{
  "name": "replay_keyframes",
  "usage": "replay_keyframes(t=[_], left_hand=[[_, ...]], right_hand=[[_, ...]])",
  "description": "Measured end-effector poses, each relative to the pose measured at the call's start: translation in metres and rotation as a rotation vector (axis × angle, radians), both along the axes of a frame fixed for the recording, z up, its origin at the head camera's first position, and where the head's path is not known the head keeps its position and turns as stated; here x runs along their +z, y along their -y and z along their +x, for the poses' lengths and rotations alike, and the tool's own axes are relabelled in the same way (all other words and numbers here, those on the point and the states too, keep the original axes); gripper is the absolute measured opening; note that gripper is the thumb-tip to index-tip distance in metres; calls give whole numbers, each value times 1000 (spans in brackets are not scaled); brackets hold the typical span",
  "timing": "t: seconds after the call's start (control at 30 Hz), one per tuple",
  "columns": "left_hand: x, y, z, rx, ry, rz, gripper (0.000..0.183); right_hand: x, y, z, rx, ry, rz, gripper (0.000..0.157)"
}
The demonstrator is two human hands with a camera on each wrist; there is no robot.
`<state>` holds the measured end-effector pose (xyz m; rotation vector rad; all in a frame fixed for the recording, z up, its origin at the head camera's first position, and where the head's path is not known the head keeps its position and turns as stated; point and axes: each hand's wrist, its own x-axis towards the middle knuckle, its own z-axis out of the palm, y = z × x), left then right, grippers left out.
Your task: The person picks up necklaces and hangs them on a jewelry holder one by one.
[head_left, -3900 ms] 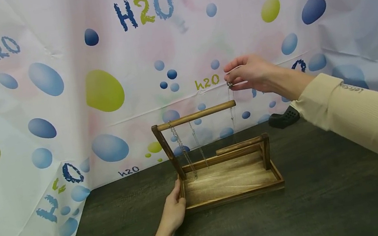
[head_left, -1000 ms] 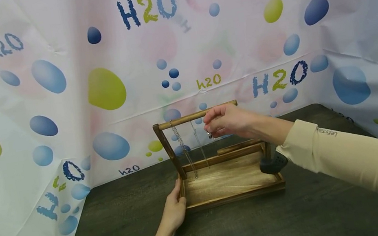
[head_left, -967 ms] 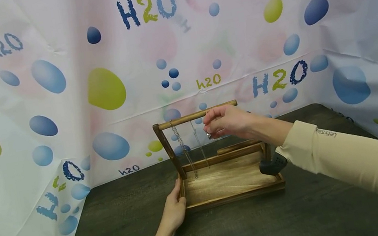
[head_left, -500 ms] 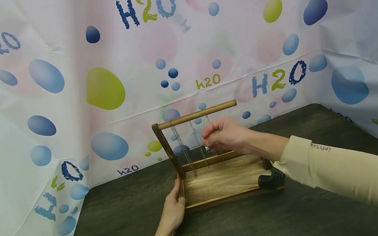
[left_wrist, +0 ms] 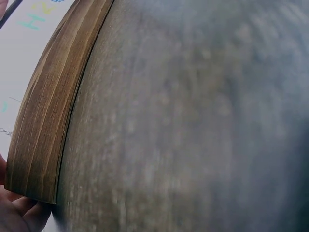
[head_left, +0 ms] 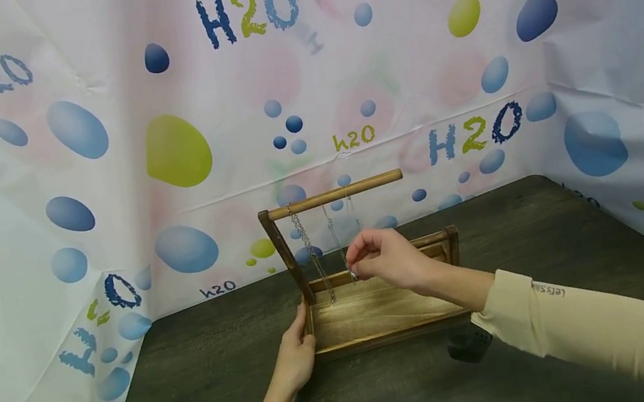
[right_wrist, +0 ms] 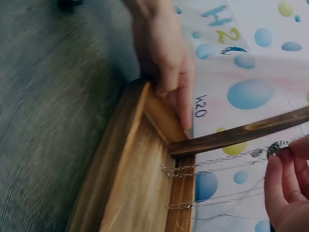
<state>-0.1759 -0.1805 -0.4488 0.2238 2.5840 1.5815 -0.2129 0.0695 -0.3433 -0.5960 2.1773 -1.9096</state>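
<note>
A wooden jewelry stand (head_left: 380, 329) with a tray base stands on the table. My left hand (head_left: 296, 356) holds the tray's left end, its fingers wrapped round the corner in the left wrist view. From the upper bar (head_left: 336, 194) hang a thicker silvery chain (head_left: 310, 248) and a thin chain (head_left: 332, 231). Farther right on that bar, a fine necklace (head_left: 352, 210) runs down to my right hand (head_left: 391, 259). Thumb and fingertips of the right hand pinch a small silvery pendant (right_wrist: 276, 148), low over the tray; its shape is mostly covered.
At the right, a shorter post (head_left: 456, 257) carries a lower bar (head_left: 429, 239), partly behind my right hand. A dark wrist camera (head_left: 470, 346) hangs under my right wrist. Behind the dark table (head_left: 200, 389) rises a printed white backdrop (head_left: 243, 101) with colored ovals.
My right hand has come down and left from above the upper bar's right end to just over the tray. The fine necklace now hangs over the upper bar. My left hand stays put.
</note>
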Motion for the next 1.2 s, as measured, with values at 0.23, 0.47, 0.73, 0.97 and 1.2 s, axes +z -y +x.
replay_keyframes(t=[0.23, 0.47, 0.73, 0.97, 1.2], left_hand=[[-4, -1, 0, 0, 0, 5, 66], [-4, -1, -1, 2, -12, -5, 65], [-4, 0, -3, 5, -22, -14, 66], [-4, 1, -2, 16, -12, -18, 66], [-2, 1, -2, 11, -10, -6, 67]], right_hand=[[-27, 4, 15, -29, -197, 123, 11], [-53, 2, 17, -49, -216, 143, 15], [-82, -7, 4, -82, -151, 57, 6], [-93, -12, -8, -169, 57, -27, 5], [-90, -18, -14, -243, 334, -184, 10]])
